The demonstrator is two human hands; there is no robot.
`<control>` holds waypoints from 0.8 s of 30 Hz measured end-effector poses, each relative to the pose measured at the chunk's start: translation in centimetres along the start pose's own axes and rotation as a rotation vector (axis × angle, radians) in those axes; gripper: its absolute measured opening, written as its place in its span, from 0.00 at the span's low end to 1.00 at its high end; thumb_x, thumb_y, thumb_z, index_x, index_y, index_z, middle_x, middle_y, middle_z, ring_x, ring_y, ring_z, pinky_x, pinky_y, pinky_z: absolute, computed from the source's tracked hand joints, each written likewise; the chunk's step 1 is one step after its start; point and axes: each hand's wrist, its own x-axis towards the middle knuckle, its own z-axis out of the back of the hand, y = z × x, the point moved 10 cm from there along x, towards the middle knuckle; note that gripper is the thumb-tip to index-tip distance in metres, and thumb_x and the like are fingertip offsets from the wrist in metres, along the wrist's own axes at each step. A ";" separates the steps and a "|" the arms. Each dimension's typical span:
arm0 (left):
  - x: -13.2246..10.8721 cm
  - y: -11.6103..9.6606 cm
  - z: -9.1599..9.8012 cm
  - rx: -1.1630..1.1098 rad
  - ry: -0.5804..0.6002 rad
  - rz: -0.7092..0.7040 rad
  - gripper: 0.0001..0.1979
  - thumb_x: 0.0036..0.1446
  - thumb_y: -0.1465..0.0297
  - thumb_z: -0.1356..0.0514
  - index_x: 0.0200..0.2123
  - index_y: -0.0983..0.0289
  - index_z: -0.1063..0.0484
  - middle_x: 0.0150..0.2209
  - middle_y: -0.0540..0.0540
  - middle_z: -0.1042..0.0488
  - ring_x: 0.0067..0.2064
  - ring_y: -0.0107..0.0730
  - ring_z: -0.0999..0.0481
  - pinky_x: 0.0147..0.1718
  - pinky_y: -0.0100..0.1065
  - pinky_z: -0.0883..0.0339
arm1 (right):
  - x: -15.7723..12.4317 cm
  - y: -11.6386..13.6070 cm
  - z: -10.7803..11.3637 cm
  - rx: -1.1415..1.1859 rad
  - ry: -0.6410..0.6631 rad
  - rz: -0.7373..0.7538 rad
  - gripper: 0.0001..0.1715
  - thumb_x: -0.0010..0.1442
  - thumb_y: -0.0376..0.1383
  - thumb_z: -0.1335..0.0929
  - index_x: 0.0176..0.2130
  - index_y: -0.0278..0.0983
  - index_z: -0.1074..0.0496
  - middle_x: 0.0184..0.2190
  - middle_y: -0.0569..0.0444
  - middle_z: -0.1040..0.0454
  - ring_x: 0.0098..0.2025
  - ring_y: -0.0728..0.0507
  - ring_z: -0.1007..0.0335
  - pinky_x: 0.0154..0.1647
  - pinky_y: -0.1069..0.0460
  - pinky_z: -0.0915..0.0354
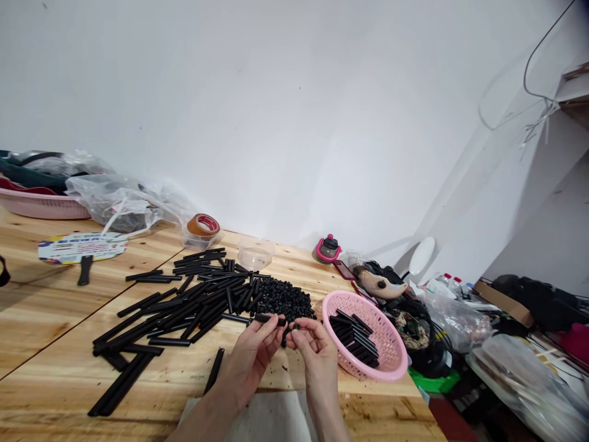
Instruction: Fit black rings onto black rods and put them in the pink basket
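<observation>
My left hand (251,359) grips a short black tube (267,318) between thumb and fingers, just in front of a heap of small black tube pieces (283,299). My right hand (317,356) is close beside it, its fingertips pinching a small black piece (289,331). Long black tubes (184,310) lie scattered on the wooden table (41,325) left of the heap. To the right of my right hand stands a pink plastic basket (391,362) holding several black tubes.
A roll of brown tape (203,225) sits in a plastic tub behind the tubes, with a clear plastic bowl (256,255) nearby. Plastic bags (124,205) and a pink tray (41,205) lie at back left. Mixed clutter (460,331) fills the right side, beyond the table edge.
</observation>
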 end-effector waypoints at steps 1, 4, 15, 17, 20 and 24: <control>-0.1 -0.1 -0.2 0.013 0.012 -0.010 0.05 0.61 0.82 0.41 0.35 0.69 0.27 0.38 0.57 0.21 0.31 0.23 0.20 0.32 0.22 0.22 | 0.0 -0.1 -0.1 0.005 0.012 -0.003 0.13 0.49 0.37 0.23 0.35 0.35 0.23 0.28 0.54 0.22 0.29 0.48 0.26 0.32 0.56 0.29; -0.3 -0.3 -0.5 0.038 0.032 -0.030 0.07 0.59 0.84 0.40 0.34 0.68 0.29 0.37 0.57 0.21 0.31 0.24 0.20 0.33 0.22 0.22 | 0.1 -0.3 0.1 0.022 0.015 -0.014 0.14 0.48 0.36 0.23 0.37 0.35 0.22 0.30 0.53 0.21 0.31 0.48 0.26 0.34 0.55 0.29; -0.3 -0.3 -0.2 0.072 0.015 -0.024 0.07 0.59 0.83 0.40 0.37 0.67 0.31 0.40 0.59 0.21 0.31 0.24 0.20 0.33 0.24 0.22 | 0.1 0.5 0.1 0.069 -0.019 0.019 0.19 0.45 0.36 0.22 0.38 0.37 0.24 0.33 0.54 0.22 0.32 0.48 0.25 0.34 0.55 0.27; -0.2 -0.2 -0.1 0.075 0.021 -0.025 0.07 0.59 0.83 0.39 0.36 0.67 0.30 0.40 0.59 0.21 0.32 0.24 0.20 0.33 0.23 0.23 | 0.1 0.5 0.1 0.027 -0.015 0.028 0.15 0.45 0.35 0.22 0.36 0.37 0.23 0.32 0.53 0.21 0.32 0.48 0.25 0.35 0.56 0.27; 0.0 0.0 0.0 0.079 0.044 -0.024 0.06 0.58 0.81 0.38 0.35 0.66 0.29 0.39 0.57 0.22 0.34 0.24 0.20 0.34 0.23 0.23 | 0.1 0.8 0.2 -0.021 -0.004 0.077 0.12 0.46 0.34 0.22 0.34 0.37 0.21 0.33 0.53 0.22 0.35 0.47 0.25 0.38 0.55 0.27; 0.2 0.1 0.1 0.097 0.056 -0.018 0.05 0.57 0.79 0.36 0.35 0.66 0.28 0.38 0.56 0.22 0.33 0.24 0.21 0.34 0.22 0.23 | 0.1 1.6 0.0 -0.064 0.017 0.167 0.09 0.47 0.34 0.23 0.33 0.37 0.20 0.36 0.51 0.22 0.40 0.44 0.24 0.42 0.53 0.27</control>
